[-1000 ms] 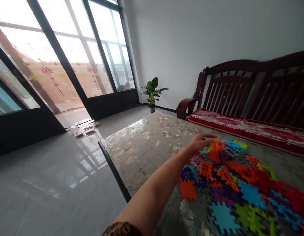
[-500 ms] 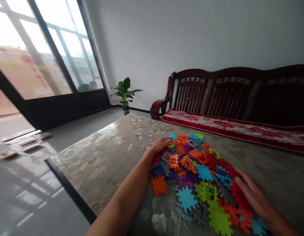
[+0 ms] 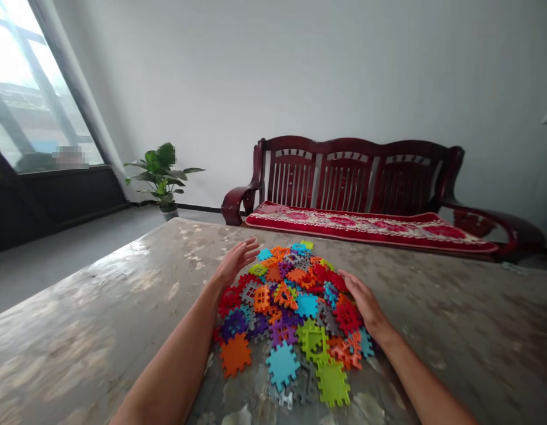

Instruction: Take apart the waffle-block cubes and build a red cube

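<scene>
Pile (image 3: 306,305): multicolor notched-edge plastic tiles, approx 6 o'clock in my view, on gray floral tabletop (image 3: 123,295).
L hand (image 3: 237,260): open, just beside pile's 10 o'clock.
R hand (image 3: 365,302): open, pile's 2–3 o'clock edge; can't tell if touching.

A slatted wooden settee (image 3: 346,184) stands at one o'clock, a potted plant (image 3: 160,176) at eleven, a daylit window (image 3: 23,112) at ten.
</scene>
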{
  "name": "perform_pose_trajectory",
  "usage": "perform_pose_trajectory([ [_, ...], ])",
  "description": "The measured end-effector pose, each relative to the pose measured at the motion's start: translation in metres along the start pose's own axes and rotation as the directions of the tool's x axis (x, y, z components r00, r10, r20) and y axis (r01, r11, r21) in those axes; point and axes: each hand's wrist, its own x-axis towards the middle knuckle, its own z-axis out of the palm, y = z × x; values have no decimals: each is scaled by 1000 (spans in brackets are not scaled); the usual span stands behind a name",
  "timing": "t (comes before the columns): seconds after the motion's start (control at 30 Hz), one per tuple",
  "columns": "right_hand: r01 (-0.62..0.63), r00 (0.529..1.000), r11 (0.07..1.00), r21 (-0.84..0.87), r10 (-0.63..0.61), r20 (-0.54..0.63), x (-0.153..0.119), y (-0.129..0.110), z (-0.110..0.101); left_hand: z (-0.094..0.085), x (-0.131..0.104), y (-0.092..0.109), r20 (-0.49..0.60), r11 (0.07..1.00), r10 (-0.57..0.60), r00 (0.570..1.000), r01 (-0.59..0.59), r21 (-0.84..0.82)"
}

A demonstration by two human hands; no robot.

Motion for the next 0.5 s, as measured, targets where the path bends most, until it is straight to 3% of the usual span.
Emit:
perform_pose_trajectory([
  [0.1, 19, 1000, 999, 47, -19, -10, -6, -1, -8, -5, -1, 9, -49, 971, 51, 998, -38, 236],
  [0.23, -7, 1000, 999, 32, 7, 2, -16, 8, -22, -11, -7, 10, 20, 785, 52, 998, -53, 617],
  [0.5, 135, 988, 931, -340, -152, -24, -23, 27, -15, -14, -23, -17, 197, 457, -1, 980, -175, 872],
])
